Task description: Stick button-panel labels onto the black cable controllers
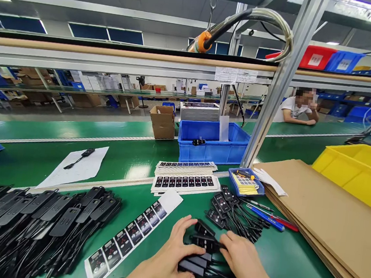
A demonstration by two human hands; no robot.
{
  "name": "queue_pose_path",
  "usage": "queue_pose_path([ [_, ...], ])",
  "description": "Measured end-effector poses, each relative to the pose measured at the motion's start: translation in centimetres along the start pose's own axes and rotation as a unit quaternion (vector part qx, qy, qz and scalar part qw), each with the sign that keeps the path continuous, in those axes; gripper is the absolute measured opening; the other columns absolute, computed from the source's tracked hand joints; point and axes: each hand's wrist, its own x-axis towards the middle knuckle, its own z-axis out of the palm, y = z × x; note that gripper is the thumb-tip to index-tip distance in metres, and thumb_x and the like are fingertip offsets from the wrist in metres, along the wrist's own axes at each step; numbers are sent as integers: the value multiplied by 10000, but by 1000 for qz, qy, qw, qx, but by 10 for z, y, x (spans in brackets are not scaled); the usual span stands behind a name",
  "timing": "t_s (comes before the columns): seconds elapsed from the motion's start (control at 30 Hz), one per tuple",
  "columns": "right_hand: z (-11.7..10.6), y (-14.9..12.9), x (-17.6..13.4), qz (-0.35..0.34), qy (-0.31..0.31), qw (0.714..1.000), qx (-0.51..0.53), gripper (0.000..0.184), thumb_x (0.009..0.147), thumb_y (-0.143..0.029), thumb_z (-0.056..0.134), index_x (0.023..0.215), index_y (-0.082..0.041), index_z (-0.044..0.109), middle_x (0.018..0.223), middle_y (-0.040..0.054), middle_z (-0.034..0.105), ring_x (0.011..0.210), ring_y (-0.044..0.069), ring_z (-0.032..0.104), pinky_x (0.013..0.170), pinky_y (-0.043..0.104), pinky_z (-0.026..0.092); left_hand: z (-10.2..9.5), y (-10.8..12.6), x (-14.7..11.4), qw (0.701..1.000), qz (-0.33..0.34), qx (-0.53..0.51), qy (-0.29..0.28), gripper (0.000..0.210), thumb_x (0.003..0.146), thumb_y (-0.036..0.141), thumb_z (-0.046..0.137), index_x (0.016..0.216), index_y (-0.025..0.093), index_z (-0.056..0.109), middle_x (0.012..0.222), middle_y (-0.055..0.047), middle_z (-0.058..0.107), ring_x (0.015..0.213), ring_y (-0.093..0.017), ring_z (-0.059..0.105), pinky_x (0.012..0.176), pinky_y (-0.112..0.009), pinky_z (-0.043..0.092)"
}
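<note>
Green bench (304,268); left grip (198,237) spread loosely against black devices (196,262); right grip (222,245) pinching topmost device (210,243).

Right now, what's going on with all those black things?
A person's left hand curves around a pile of small black plastic devices with cords, and the right hand touches the end of one. A long white strip of dark rectangular stickers lies to their left on the shiny green table.
</note>
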Motion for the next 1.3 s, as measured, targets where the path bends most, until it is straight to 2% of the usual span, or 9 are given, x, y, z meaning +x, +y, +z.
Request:
queue_pose_path([
  [0.13, 1, -8, -5, 46, -120, 988, 86, 199, 809, -66, 524, 873, -231, 617, 858, -27, 511, 782, 71, 444, 712, 194, 233, 3, -1, 0, 1000, 2, -21, -18, 861, 574, 271, 920, 1202, 456, 360, 1378, 83, -167, 1375, -296, -72, 1199, -656, 227],
  [0.3, -20, 0, -3, 51, -191, 963, 185, 208, 841, -174, 549, 985, -310, 614, 954, -38, 496, 887, 47, 453, 796, 162, 282, 5, -4, 3, 998, -9, -14, -65, 1184, 607, 215, 878, 1311, 417, -52, 1398, 5, -134, 1382, -256, -60, 1234, -592, 188],
  [0.37, -22, 10, 3, 79, -156, 967, 184, 139, 873, -285, 524, 976, -263, 615, 940, -17, 491, 850, 47, 455, 737, 160, 294, 5, -4, 4, 997, -15, -8, -77, 1168, 622, 178, 853, 1302, 431, -63, 1401, 8, -54, 1382, -233, -8, 1247, -552, 216],
  [0.47, -9, 31, 18, 139, 17, 989, 55, 258, 904, -360, 460, 918, -143, 600, 913, 46, 472, 824, 99, 424, 678, 197, 276, 4, -2, 4, 997, -12, -4, -82, 1163, 630, 136, 833, 1300, 422, -74, 1404, 3, -39, 1384, -209, 16, 1251, -504, 250],
  [0.57, 13, 45, 32, 75, 131, 987, -52, 196, 826, -295, 569, 835, -103, 611, 884, 76, 439, 829, 129, 375, 692, 217, 272, 3, 0, 3, 996, -3, 2, -87, 1148, 650, 145, 815, 1298, 405, -96, 1401, 18, -153, 1389, -226, -54, 1243, -520, 218],
  [0.9, -2, 22, 24, -5, 171, 985, -36, 100, 799, -91, 461, 789, -75, 559, 928, 75, 420, 831, 120, 331, 702, 220, 219, 4, -2, 3, 997, 15, 41, -64, 1161, 623, 210, 863, 1311, 392, -54, 1328, -8, -309, 1374, -271, -119, 1220, -524, 208],
  [1.13, 3, 11, 0, 17, -6, 996, 89, 155, 702, -22, 599, 803, -141, 591, 924, 9, 472, 850, 97, 381, 730, 214, 285, 3, -2, 1, 997, -34, 3, -75, 1245, 625, 239, 863, 1285, 338, -188, 1322, -27, -317, 1360, -235, -175, 1235, -526, 154],
  [1.23, -11, 11, -5, 71, -162, 973, 146, 270, 842, -155, 500, 1094, -217, 573, 1192, -1, 414, 1097, 99, 392, 954, 239, 358, 4, -5, 3, 995, -16, -37, -87, 1225, 638, 242, 839, 1283, 350, -196, 1372, 14, -232, 1369, -216, -156, 1241, -543, 51],
  [1.3, -22, 6, -6, 93, -239, 953, 162, 575, 862, -342, 509, 1405, -226, 355, 1396, 6, 209, 1301, 121, 247, 1107, 259, 292, 7, -9, 4, 995, 0, -60, -82, 1146, 679, 328, 772, 1293, 330, -195, 1385, 25, -203, 1374, -215, -141, 1239, -548, 18],
])
